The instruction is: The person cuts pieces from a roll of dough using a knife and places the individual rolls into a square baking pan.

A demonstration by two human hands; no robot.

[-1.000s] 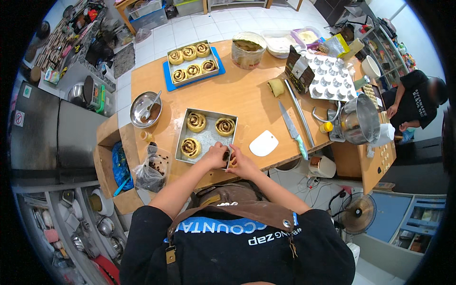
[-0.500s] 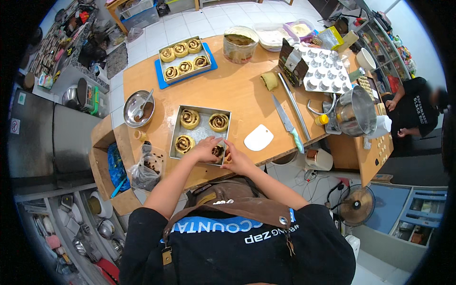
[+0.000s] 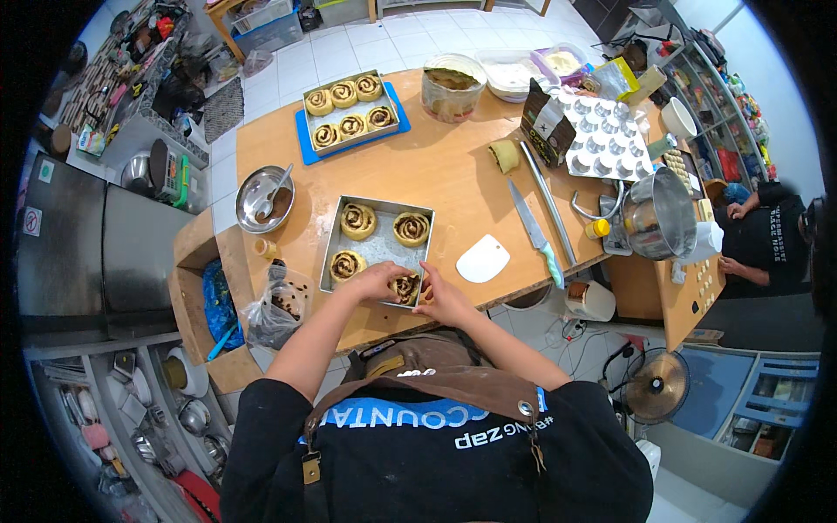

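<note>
A square metal pan [image 3: 377, 250] sits near the front of the table with spiral-shaped filled dough rolls in it. Three stand apart: the far-left roll [image 3: 358, 221], the far-right roll [image 3: 411, 228] and the near-left roll [image 3: 348, 264]. In the near right corner lies another roll [image 3: 406, 288], partly covered by my fingers. My left hand [image 3: 380, 282] reaches over the near wall, its fingers curled around this roll's left side. At the pan's right wall, my right hand [image 3: 445, 299] has its fingers apart around the corner beside the same roll.
Beside the pan are a white scraper [image 3: 483, 259], a knife [image 3: 528, 218], a metal rod [image 3: 551, 205] and a steel bowl [image 3: 255, 187] with a spoon. Farther off sit a pan of rolls [image 3: 349, 113] and a dough piece [image 3: 503, 157]. A bag of dark bits [image 3: 281, 305] lies left. Another person [image 3: 772, 231] works at right.
My fingers have drawn apart over the near-right roll, uncovering more of its spiral. The right hand's fingers have spread along the pan's wall. The whole view has shifted slightly.
</note>
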